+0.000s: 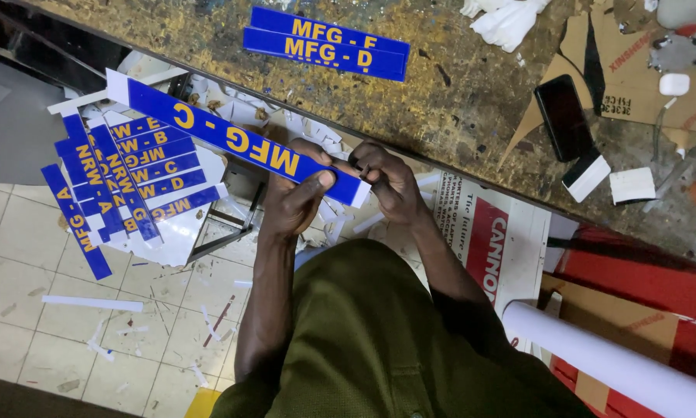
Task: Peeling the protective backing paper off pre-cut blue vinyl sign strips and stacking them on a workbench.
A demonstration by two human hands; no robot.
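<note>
I hold a long blue sign strip [208, 128] with yellow lettering and white ends, slanting from upper left down to my hands. My left hand [295, 195] grips it near its right end, thumb on top. My right hand [385, 179] pinches the white end of the same strip. Below it to the left, a fanned pile of similar blue strips [123, 182] rests on a low surface. Two more blue strips [328, 42] lie side by side on the worn workbench [456, 101].
A black phone [562, 116] lies on the bench beside white offcuts [631, 185] and cardboard [634, 70]. A white roll [611, 360] leans at lower right next to a printed carton [491, 236]. White scraps litter the tiled floor [69, 310].
</note>
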